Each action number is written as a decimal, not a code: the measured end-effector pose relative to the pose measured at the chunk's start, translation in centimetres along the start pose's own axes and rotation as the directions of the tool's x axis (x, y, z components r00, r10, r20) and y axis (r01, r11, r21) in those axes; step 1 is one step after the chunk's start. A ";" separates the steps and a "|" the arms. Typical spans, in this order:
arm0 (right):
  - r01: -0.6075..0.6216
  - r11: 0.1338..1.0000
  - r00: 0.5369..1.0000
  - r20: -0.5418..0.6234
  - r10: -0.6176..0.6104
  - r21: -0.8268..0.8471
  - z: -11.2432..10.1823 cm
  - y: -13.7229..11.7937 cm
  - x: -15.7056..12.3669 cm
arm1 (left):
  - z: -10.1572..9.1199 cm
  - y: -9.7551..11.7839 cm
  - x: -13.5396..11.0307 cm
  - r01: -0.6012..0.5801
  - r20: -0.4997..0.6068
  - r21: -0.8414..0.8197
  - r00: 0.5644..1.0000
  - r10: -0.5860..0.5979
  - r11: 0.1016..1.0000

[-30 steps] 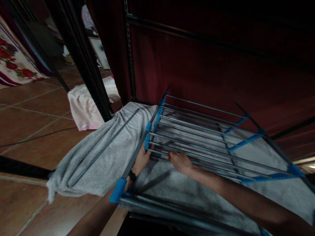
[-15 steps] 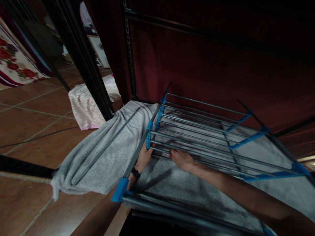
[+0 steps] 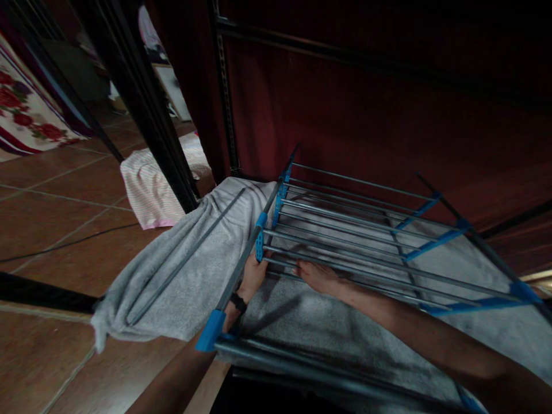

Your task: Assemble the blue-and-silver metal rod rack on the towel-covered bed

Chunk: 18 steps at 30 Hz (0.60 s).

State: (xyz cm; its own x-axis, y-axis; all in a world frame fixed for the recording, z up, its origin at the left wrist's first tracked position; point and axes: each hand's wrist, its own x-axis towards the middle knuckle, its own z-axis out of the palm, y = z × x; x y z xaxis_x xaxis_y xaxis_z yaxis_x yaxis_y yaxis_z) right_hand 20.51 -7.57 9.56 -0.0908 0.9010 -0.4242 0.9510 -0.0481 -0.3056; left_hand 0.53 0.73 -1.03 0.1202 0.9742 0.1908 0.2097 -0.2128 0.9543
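Observation:
A metal drying rack point(image 3: 345, 237) with grey tubes and blue plastic joints lies across a grey fleece blanket point(image 3: 276, 322). My left hand point(image 3: 254, 275), with a dark band on the wrist, is closed around the lower end of a perforated blue bracket point(image 3: 259, 244), where a rod meets it. My right hand point(image 3: 317, 277) grips a thin rod of the rack a little to the right, fingers wrapped round it. Some fingertips of both hands are hidden behind the rods. A loose grey tube point(image 3: 187, 256) rests on the blanket to the left.
Black upright posts point(image 3: 142, 103) and a dark red curtain point(image 3: 345, 109) stand behind and beside the rack. A striped cloth point(image 3: 150, 187) hangs low at the left, above brown floor tiles point(image 3: 73, 224). A thin cable point(image 3: 73, 242) crosses the floor. Flowered fabric point(image 3: 34, 109) hangs at far left.
Both hands keep their hold at the same spots on the rack. The view has shifted very slightly; nothing else has visibly moved.

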 end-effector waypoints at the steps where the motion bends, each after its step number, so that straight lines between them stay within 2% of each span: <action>1: 0.006 1.000 1.000 0.003 -0.006 0.026 0.0 0.1 0.1 | 0.0 0.0 0.0 0.000 -0.002 -0.002 1.000 0.000 1.000; 11: 0.116 0.945 0.993 -0.008 -0.119 0.307 0.7 1.8 1.3 | 0.3 -0.4 0.0 -0.032 -0.003 -0.009 0.999 0.032 0.999; 15: 0.139 0.932 0.990 -0.020 -0.140 0.334 0.9 1.7 1.6 | 0.4 -0.1 0.0 -0.032 -0.011 -0.014 0.999 0.032 0.999; 18: 0.115 0.956 0.993 -0.043 -0.107 0.271 0.9 1.5 1.4 | 0.3 0.2 0.1 -0.035 -0.001 -0.014 0.999 0.035 0.999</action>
State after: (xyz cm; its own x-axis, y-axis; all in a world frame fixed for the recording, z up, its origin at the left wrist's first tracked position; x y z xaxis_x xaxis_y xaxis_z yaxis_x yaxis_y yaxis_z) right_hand 21.56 -6.81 7.78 -0.1794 0.9186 -0.3522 0.8184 -0.0593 -0.5716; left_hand 0.85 0.78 -0.92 0.1262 0.9662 0.2246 0.1917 -0.2459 0.9502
